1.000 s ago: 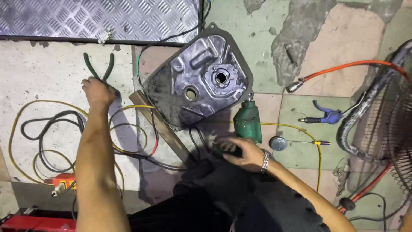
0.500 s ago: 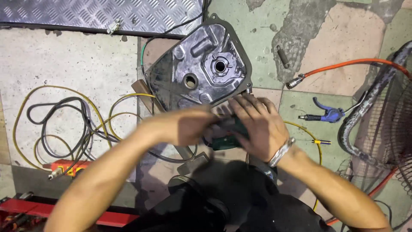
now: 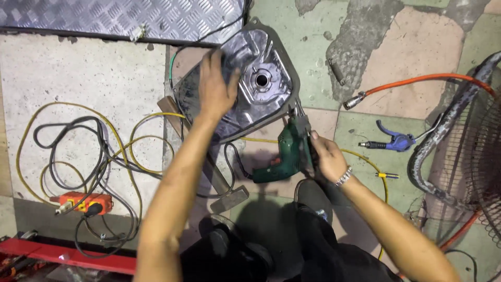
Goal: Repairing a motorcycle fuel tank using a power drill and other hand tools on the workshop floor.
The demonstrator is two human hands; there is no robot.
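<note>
Left hand (image 3: 215,86) lay open, palm flat on the dark metal tank (image 3: 250,78), right hand (image 3: 324,156) gripped the green drill (image 3: 284,154) just below the tank's lower edge, orange hose (image 3: 417,81) and blue air gun (image 3: 394,141) right of the tank, yellow cable (image 3: 78,107) left of it

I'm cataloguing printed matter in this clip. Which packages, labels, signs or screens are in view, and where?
None can be made out: only tools, cables and a grey metal tank on the floor, with no package, sign or screen among them.
</note>
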